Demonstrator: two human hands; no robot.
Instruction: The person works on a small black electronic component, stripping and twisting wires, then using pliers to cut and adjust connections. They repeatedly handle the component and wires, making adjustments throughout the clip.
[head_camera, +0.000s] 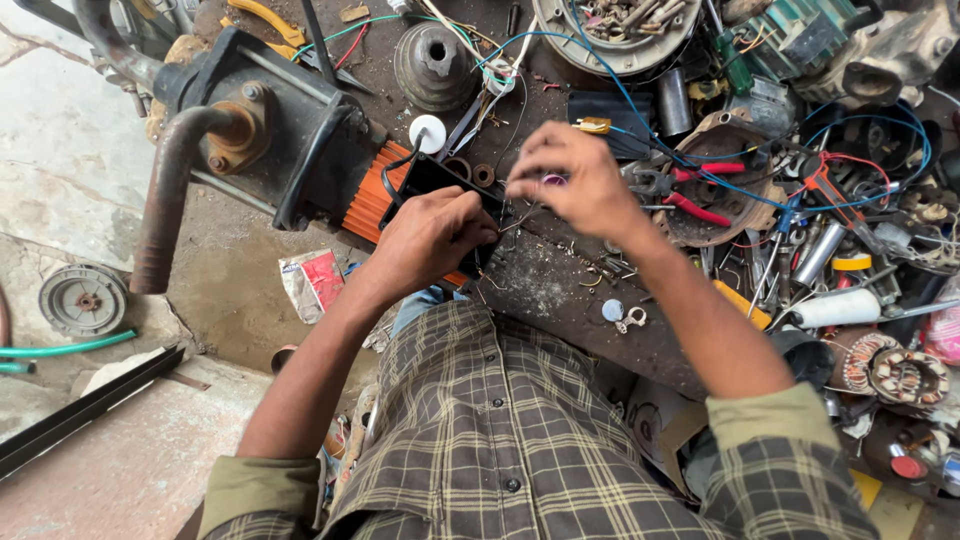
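The left hand (432, 235) grips the near end of a black box (440, 183) that sits on the orange finned motor (372, 203) at the bench (545, 285) edge, fingers curled over the box's rim and thumb pressed against its side. The right hand (572, 185) hovers just beside it, fingertips pinched together on something small and purple (552, 181); what that piece is cannot be told, as the fingers cover most of it. Thin wires (520, 222) run between the two hands. A white knob (428, 133) stands just behind the box, next to a blue wire (610, 85) that loops across the bench. Red-handled pliers (685, 195) lie to the right of the right hand, over a rusty round housing (722, 180). On the floor below the motor lies a crumpled packet (312, 283), white with a red panel. A flat yellow label (592, 125) sits on a dark block behind the right hand, and a roll of yellow tape (852, 262) lies among the clutter far right. A rusty bent pipe (170, 190) juts from the pump at left.
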